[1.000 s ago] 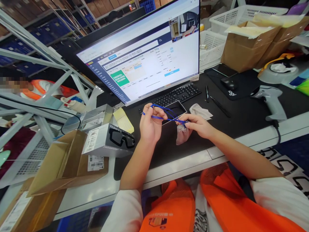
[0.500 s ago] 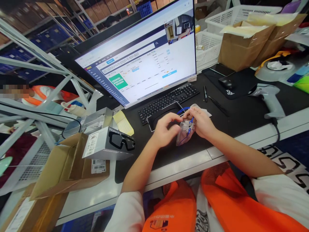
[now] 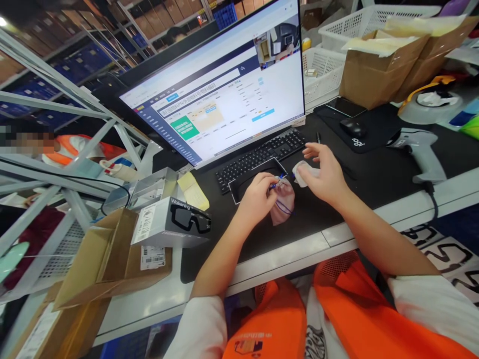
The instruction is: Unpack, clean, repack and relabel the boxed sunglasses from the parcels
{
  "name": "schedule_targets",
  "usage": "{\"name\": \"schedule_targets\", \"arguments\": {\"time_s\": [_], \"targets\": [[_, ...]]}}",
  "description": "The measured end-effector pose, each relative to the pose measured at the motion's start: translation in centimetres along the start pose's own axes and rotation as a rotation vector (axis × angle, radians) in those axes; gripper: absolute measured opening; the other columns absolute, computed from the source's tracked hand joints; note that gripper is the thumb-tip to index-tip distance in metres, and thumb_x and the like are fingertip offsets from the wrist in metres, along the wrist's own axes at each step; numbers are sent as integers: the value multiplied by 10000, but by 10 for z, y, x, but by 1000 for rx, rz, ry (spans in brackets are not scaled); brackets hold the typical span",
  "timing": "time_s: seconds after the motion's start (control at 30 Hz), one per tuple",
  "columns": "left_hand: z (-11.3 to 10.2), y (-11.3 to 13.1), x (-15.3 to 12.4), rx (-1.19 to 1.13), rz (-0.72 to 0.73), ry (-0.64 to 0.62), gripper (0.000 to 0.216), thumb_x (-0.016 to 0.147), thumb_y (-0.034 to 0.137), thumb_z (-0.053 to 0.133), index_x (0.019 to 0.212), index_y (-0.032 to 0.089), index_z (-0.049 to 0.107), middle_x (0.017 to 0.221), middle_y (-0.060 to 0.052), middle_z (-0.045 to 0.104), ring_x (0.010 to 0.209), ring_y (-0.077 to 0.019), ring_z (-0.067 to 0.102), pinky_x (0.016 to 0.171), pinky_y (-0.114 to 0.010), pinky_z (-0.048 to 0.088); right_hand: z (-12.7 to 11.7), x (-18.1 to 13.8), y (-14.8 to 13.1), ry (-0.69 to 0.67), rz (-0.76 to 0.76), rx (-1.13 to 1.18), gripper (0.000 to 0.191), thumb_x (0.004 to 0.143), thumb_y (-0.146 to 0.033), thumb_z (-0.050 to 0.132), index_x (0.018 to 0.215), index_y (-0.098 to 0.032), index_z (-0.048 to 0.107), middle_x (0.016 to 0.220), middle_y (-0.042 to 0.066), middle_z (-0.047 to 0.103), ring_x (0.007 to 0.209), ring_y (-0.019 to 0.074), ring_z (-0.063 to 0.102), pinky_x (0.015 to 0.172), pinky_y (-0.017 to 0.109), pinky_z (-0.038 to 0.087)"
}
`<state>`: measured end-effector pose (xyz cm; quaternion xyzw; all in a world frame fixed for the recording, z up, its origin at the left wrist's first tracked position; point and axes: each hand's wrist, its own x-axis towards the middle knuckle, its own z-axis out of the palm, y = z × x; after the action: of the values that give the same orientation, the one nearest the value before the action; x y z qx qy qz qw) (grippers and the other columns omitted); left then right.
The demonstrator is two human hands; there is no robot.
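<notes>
My left hand point(image 3: 259, 196) pinches the gathered neck of a small greyish-pink drawstring pouch point(image 3: 282, 207) with a blue cord. The pouch hangs just over the black desk mat point(image 3: 239, 244), its lower end toward me. To the right, apart from the pouch, my right hand point(image 3: 325, 174) is open with its fingers spread. A crumpled whitish scrap point(image 3: 300, 175) shows beside its thumb; whether the hand touches it I cannot tell. Behind my left hand lies a black rectangle with a white outline point(image 3: 239, 185), in front of the keyboard point(image 3: 262, 155).
A monitor point(image 3: 224, 99) stands behind the keyboard. On the left are a glasses box point(image 3: 172, 224) and an open cardboard box point(image 3: 108, 259). Rightward lie a mouse point(image 3: 353, 128) and a barcode scanner point(image 3: 421, 149). White baskets point(image 3: 325, 67) stand behind. Another person point(image 3: 75, 147) is beyond the frame at left.
My right hand has let go of the pouch's cord and moved right and slightly up, its fingers spreading. My left hand now grips the pouch's neck alone.
</notes>
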<state>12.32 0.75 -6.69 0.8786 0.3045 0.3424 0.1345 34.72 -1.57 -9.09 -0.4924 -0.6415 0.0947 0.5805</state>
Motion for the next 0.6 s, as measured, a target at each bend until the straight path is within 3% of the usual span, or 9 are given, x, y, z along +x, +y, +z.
{"name": "schedule_targets", "arguments": {"time_s": [0.1,0.17,0.37,0.47,0.6], "targets": [[4,-3,0,-72,24,58,272,824,15,558,1019,173,663,1082,-83,698,1048,-185,672,918,-351,580,3,-4,-9,-277,-185,44,373,890,-230,655,1262,-258,636,1226,102,652,1149,288,628,1019,466,519],[4,-1,0,-112,52,98,248,839,28,550,1001,180,662,1068,-76,706,1023,-178,681,898,-349,584,10,-7,-12,-386,-223,60,264,917,-230,632,1176,-260,674,1163,89,676,1101,279,648,965,454,543],[-4,12,0,8,103,-13,122,893,158,623,1012,180,638,1108,-100,687,1048,-196,654,925,-359,559,20,-12,-9,-336,-293,31,152,936,-194,581,1029,-244,690,1050,75,697,968,240,673,846,388,551],[-12,12,1,166,139,-59,28,869,182,621,843,191,626,1093,-102,682,1023,-222,631,894,-383,536,14,-10,-6,-356,-327,33,128,881,-153,575,930,-235,661,1036,66,692,932,222,669,806,359,541],[-31,3,4,259,162,-100,197,876,227,636,689,200,578,1044,-87,687,1033,-246,611,911,-424,505,1,0,-1,-293,-273,41,126,786,-108,568,784,-231,599,976,53,679,889,213,655,795,355,524]]}}
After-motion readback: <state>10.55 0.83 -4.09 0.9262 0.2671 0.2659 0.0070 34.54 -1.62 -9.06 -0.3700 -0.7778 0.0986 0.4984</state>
